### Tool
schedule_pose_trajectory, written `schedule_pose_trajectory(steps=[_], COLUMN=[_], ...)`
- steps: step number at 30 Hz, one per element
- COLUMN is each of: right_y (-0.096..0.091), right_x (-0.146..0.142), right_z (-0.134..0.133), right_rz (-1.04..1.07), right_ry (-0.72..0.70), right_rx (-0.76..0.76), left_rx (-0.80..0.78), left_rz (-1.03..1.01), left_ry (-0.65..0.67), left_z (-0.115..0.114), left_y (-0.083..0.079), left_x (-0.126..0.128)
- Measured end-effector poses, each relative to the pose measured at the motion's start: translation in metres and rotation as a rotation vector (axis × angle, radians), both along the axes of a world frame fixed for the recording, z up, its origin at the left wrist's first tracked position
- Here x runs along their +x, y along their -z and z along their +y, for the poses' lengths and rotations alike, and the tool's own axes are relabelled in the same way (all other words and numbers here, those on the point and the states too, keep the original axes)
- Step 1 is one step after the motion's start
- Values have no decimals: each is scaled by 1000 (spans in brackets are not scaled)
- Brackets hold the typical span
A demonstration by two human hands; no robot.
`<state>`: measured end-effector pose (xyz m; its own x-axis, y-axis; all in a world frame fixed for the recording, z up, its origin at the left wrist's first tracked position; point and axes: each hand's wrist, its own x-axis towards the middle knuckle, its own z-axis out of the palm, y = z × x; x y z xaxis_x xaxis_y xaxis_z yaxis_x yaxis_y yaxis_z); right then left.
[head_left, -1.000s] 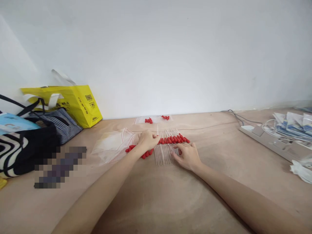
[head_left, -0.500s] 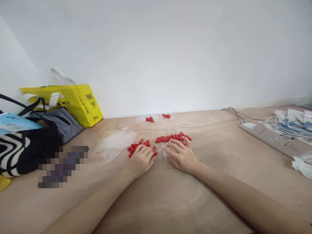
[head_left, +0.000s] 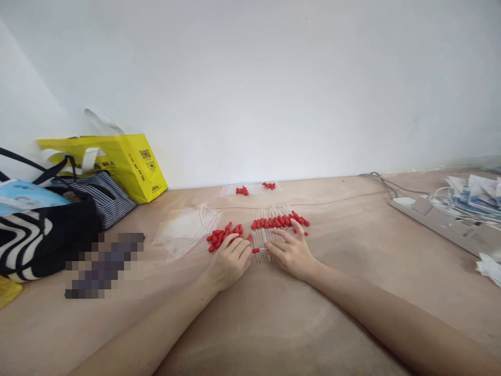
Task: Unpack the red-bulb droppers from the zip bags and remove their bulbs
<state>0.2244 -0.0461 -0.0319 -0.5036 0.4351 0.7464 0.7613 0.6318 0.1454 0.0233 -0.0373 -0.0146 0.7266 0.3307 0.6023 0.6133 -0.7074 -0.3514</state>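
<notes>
Right hand appears to pinch a red-tipped glass tube, crosswise over bare tubes on the tabletop; left hand curled beside its red end — grip unclear; a slack pinch might let it roll, a low knuckle scatter the capped tubes behind.

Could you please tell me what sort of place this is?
Probably an improvised indoor work area: a light-brown, wood-look table bears a row of thin, clear tubes with red, bulb-shaped ends, and a long, off-white power strip lies at the right.
</notes>
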Motion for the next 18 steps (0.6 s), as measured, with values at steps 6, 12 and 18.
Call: schedule_pose_trajectory(steps=[6, 12, 18], right_y=[2, 3, 0], right_x=[2, 0, 0], right_z=[0, 2, 0], right_rz=[18, 26, 22], right_ry=[-60, -68, -105], right_rx=[49, 40, 31], left_rx=[-34, -4, -53], left_rz=[-14, -38, -48], left_ry=[27, 65, 54], left_z=[-2, 1, 1], left_y=[-2, 1, 1], left_x=[5, 7, 8])
